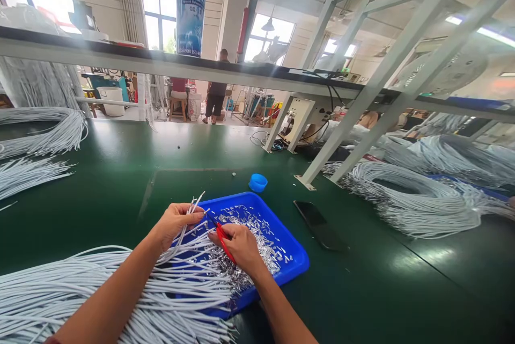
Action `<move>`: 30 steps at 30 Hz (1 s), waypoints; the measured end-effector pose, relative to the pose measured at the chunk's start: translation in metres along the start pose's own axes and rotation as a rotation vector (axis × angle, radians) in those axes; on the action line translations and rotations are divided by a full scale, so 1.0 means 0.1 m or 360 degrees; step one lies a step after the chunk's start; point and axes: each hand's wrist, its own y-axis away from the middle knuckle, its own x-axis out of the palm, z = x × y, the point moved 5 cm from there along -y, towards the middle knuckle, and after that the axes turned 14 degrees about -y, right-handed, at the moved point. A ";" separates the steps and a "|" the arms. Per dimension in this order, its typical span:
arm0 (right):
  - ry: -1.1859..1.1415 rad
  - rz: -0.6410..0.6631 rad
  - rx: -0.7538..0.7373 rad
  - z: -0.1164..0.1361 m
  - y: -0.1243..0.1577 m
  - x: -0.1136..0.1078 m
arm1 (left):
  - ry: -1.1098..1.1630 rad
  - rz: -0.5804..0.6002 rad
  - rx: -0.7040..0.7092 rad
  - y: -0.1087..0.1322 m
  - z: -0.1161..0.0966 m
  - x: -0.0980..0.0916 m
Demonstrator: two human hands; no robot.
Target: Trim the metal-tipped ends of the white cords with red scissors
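Observation:
My left hand (176, 223) pinches a few white wires (195, 205) near their ends, above the left rim of a blue tray (295, 263). In my right hand (241, 247) is a pair of red-handled scissors (223, 242), its dark tips pointing at the wire ends beside my left fingertips. Many small silvery metal pieces (263, 242) lie scattered in the tray. A large bundle of white wires (173, 301) spreads from the lower left under my left forearm, with its ends reaching over the tray.
Behind the tray sits a small blue cap (258, 182); a dark phone (319, 224) lies right of it. Coiled wires (418, 199) rest at right, more (52, 132) at left. A metal frame (354, 113) and shelf holding a blue can (192, 11) stand behind. People are in the background.

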 end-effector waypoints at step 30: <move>-0.1024 -0.0083 -0.0067 -0.02 -0.02 -0.04 | -0.0221 0.0216 0.0060 0.06 -0.04 0.14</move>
